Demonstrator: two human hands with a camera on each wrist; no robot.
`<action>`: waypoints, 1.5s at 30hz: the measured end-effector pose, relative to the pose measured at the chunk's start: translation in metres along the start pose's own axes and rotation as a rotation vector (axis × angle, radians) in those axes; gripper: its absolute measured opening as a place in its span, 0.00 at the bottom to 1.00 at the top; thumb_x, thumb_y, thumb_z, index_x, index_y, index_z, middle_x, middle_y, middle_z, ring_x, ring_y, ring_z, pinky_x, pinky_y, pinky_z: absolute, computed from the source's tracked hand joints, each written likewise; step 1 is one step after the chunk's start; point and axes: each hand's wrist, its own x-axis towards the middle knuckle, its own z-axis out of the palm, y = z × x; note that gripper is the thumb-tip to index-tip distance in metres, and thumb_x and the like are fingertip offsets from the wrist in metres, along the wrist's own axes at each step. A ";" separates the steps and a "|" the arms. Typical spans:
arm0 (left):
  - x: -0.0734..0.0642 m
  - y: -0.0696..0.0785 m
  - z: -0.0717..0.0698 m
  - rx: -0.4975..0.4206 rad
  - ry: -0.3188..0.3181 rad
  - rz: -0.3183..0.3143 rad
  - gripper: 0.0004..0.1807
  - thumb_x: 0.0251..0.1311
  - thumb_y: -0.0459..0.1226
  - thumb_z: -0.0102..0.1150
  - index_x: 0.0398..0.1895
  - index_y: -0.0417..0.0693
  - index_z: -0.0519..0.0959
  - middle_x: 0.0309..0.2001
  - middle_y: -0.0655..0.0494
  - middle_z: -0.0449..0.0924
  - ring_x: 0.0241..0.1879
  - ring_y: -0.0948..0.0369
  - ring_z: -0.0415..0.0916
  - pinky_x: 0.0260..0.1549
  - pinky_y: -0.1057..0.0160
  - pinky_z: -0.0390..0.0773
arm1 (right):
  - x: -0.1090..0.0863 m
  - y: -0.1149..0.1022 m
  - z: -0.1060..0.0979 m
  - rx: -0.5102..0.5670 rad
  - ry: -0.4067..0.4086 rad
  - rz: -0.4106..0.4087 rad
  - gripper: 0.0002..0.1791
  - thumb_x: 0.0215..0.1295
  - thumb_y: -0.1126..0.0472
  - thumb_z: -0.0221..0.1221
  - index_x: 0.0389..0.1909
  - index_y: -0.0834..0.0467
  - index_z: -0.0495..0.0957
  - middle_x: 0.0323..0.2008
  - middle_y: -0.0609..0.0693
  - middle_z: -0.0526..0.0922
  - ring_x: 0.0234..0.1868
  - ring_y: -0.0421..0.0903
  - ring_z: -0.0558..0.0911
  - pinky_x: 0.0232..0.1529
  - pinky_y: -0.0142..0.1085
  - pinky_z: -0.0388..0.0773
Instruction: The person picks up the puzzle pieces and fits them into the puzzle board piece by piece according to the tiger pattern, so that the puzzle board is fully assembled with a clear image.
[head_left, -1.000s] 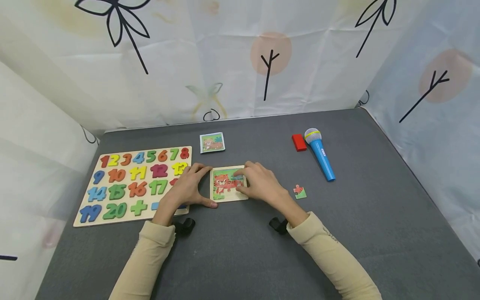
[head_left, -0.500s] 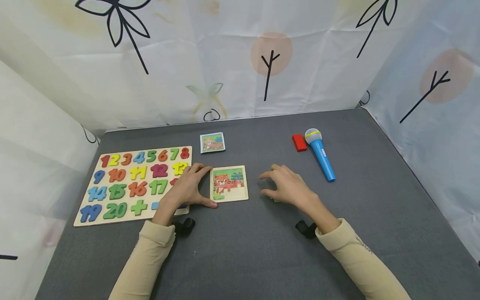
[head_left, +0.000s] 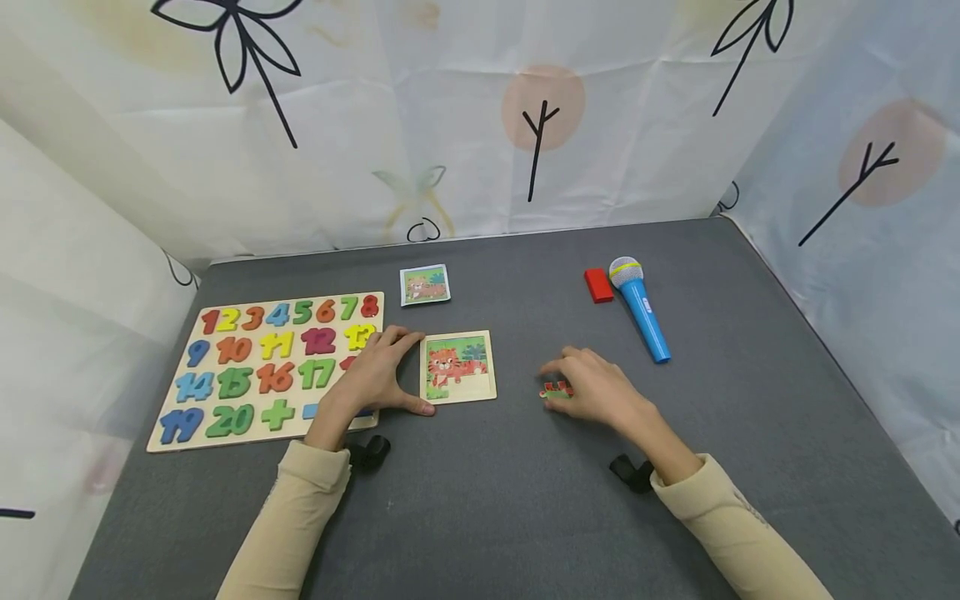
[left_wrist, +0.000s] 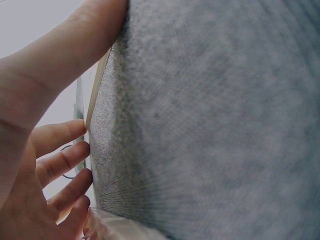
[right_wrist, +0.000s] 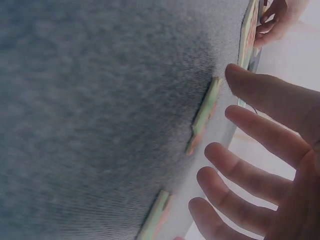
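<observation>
A small wooden tray puzzle [head_left: 442, 367] with a red tiger picture lies flat at the middle of the table; bare wood shows at its lower right. My left hand [head_left: 382, 372] is at its left side, thumb and forefinger spread towards the two left corners. My right hand [head_left: 600, 387] hovers low to the right of the puzzle, fingers apart. Between thumb and forefinger shows a loose jigsaw piece [head_left: 557, 390], red and green, on the cloth. In the right wrist view that piece [right_wrist: 206, 112] lies unheld, and a second jigsaw piece [right_wrist: 155, 216] lies nearer the wrist.
A wooden number board [head_left: 247, 371] lies partly under the left hand. Behind the puzzle is a square picture card [head_left: 424, 285]. A red block [head_left: 598, 285] and a blue toy microphone [head_left: 641, 310] are at the back right. Printed curtains border the grey table.
My right hand has left the puzzle's right side and moved right, over the loose pieces, hiding the farther one. A piece has come into view between its fingers. My left hand stays put.
</observation>
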 end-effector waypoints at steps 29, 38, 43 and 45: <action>0.000 -0.001 -0.002 -0.001 0.000 0.001 0.65 0.33 0.61 0.84 0.77 0.48 0.64 0.72 0.41 0.63 0.70 0.40 0.60 0.67 0.35 0.70 | 0.007 -0.005 0.008 0.015 0.029 -0.038 0.13 0.61 0.59 0.71 0.46 0.56 0.88 0.37 0.51 0.82 0.34 0.43 0.73 0.27 0.33 0.67; 0.000 -0.001 -0.002 0.007 0.005 0.010 0.66 0.33 0.61 0.84 0.77 0.48 0.64 0.72 0.40 0.63 0.70 0.40 0.61 0.67 0.36 0.69 | 0.021 -0.030 0.006 0.023 0.008 -0.064 0.14 0.62 0.56 0.71 0.47 0.53 0.88 0.37 0.51 0.82 0.35 0.44 0.73 0.29 0.34 0.70; 0.000 -0.001 -0.001 0.012 0.003 0.008 0.66 0.33 0.62 0.84 0.77 0.47 0.63 0.72 0.40 0.63 0.70 0.40 0.61 0.67 0.36 0.69 | 0.031 -0.045 0.007 0.022 0.005 -0.088 0.15 0.62 0.56 0.71 0.49 0.53 0.88 0.34 0.51 0.80 0.32 0.43 0.71 0.26 0.33 0.66; 0.000 -0.001 -0.001 0.014 0.003 0.007 0.66 0.33 0.62 0.83 0.77 0.48 0.63 0.72 0.40 0.63 0.70 0.40 0.61 0.67 0.36 0.69 | 0.034 -0.051 0.008 0.016 0.003 -0.091 0.15 0.62 0.55 0.71 0.50 0.53 0.88 0.34 0.51 0.80 0.32 0.43 0.71 0.26 0.33 0.65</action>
